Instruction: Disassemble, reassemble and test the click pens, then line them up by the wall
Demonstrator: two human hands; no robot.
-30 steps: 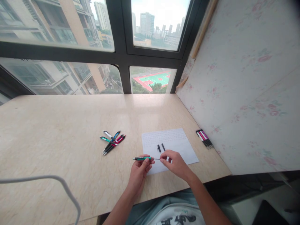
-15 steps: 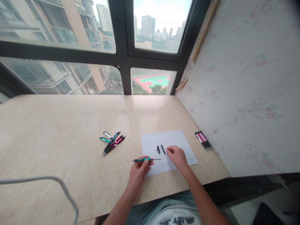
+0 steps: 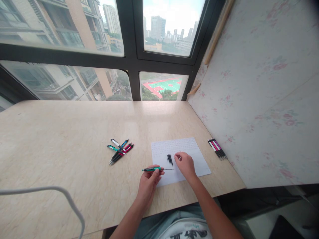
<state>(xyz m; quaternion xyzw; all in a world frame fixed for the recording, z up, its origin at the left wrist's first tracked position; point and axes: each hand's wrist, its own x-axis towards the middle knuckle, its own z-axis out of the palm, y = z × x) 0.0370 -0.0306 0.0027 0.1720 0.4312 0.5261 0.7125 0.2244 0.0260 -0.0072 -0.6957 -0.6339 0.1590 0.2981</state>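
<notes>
My left hand (image 3: 151,179) is closed around a green pen barrel (image 3: 149,169), held level above the paper's lower left edge. A thin refill (image 3: 168,169) sticks out of the barrel's right end, uncovered. Just right of two small black pen parts (image 3: 170,159), my right hand (image 3: 184,163) hovers low over the paper with thumb and fingertips pinched together. Whether something tiny sits in that pinch is hidden. The two black parts lie side by side on the sheet of handwritten paper (image 3: 184,146), one with a clip, the other a slim tube.
A crossed pile of pens (image 3: 119,152) in several colours lies left of the paper. Along the wall on the right is a neat row of pens (image 3: 217,149). A grey cable (image 3: 62,192) curves across the front left of the marble-patterned table (image 3: 74,132); windows stand behind.
The slim black tube has shifted left, up against the clip part. My right hand has moved slightly left and up. My left hand keeps hold of the pen in nearly the same place.
</notes>
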